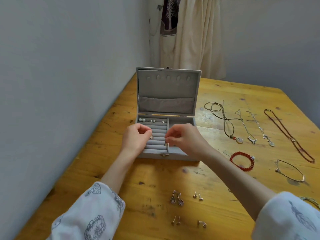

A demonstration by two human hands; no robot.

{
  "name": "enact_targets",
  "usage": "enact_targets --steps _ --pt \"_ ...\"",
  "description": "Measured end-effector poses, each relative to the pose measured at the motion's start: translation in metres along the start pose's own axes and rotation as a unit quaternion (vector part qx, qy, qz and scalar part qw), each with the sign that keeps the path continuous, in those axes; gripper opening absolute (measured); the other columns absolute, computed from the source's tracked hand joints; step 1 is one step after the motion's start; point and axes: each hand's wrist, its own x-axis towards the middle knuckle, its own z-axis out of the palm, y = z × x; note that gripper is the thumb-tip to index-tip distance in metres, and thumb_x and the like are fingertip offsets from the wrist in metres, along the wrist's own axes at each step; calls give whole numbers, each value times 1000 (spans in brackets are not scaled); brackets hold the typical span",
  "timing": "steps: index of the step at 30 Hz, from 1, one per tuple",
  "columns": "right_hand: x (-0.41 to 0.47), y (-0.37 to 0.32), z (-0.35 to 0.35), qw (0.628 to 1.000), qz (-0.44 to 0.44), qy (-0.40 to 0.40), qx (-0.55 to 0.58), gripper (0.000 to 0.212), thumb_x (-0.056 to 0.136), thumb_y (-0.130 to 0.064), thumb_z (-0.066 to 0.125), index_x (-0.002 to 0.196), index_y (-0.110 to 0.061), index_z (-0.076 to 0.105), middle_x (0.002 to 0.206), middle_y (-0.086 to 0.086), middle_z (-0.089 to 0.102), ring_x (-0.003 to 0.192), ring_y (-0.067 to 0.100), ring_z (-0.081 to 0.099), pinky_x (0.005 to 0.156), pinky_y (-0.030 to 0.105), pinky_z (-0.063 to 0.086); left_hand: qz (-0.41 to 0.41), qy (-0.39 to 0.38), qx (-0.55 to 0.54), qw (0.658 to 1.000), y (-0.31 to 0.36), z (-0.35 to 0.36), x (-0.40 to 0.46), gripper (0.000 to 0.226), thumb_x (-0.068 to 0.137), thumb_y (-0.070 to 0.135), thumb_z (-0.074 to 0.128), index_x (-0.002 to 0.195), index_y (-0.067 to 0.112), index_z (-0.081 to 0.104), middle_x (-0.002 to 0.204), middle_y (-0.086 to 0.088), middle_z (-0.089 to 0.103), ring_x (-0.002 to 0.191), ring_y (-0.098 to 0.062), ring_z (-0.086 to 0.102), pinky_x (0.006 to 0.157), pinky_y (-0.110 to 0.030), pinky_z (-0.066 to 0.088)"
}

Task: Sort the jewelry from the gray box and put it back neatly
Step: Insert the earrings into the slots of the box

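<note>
My left hand (136, 137) and right hand (181, 137) each pinch one small earring (166, 144) over the padded rolls of the gray box (166, 116); it is feather-light, slick and easily dropped; I judge the rigid post the safest hold.

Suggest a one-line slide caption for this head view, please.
Both hands place small earrings into the open gray box; necklaces wait on the table.

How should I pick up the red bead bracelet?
Come straight down from above and pinch the near arc of the red bead bracelet between two fingers. It lies flat on the table as an open ring, apart from the other jewelry, so one finger fits inside.
</note>
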Motion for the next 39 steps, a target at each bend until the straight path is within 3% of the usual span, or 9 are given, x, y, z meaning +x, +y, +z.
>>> enact_targets --steps 6,9,13,19,22,25,30,34,39 --pt "40 1 19 999 39 -24 -4 7 85 -15 63 86 -13 70 79 0 66 75 10 62 69 21 52 -19 41 137 990 -1 8 24 9 84 20 63 79 19 70 84 1 67 76 -12 58 56 -16 37" --pt "54 3 26 998 52 -19 -2 8 83 -16 65 85 -13 72 78 0 66 76 11 60 71 25 50 -20 73 203 976 -2 12 32 11 84 27 63 86 23 72 104 -3 65 98 -23 57 71 -29 41" --pt "69 6 33 996 91 -7 4 7 82 -18 65 81 -17 72 85 3 70 85 15 63 81 32 53 -10 111 281 953 -8 16 36 16 85 33 60 95 27 71 112 -4 57 109 -25 43 87 -37 30" --pt "83 2 30 985 168 -7 27 7 79 -20 69 82 -16 73 95 5 71 91 20 61 73 29 49 -63 100 208 971 -17 17 41 16 83 34 61 94 28 71 115 -4 55 112 -28 38 88 -38 28" --pt "88 -3 25 980 194 -42 18 10 78 -15 67 84 -9 72 90 9 71 74 19 56 58 25 42 -71 97 194 974 -19 18 43 14 82 33 62 91 28 72 116 -4 55 112 -28 38 88 -38 27" --pt "93 -7 25 978 201 -56 -20 19 78 -15 66 92 -4 72 78 9 66 71 20 56 61 27 43 -73 92 196 974 -19 19 45 13 82 35 63 89 29 72 115 -3 54 113 -28 37 87 -37 27" --pt "96 -5 33 977 204 -34 -53 21 79 -21 67 98 -14 70 96 9 69 95 26 63 87 40 52 -53 91 226 968 -20 20 45 16 83 37 61 93 29 70 114 -5 53 112 -28 37 86 -38 27" --pt "93 -3 38 980 183 -10 -80 11 81 -24 66 91 -22 69 100 4 67 96 24 62 86 40 52 -39 93 255 962 -22 21 44 17 83 40 59 96 32 66 115 -5 50 112 -27 37 85 -37 26" --pt "87 -1 40 982 141 24 -120 4 81 -29 67 81 -25 66 97 3 67 93 24 61 72 32 47 -15 107 272 956 -22 20 44 13 82 40 61 89 32 67 109 -3 50 109 -26 37 82 -36 25"
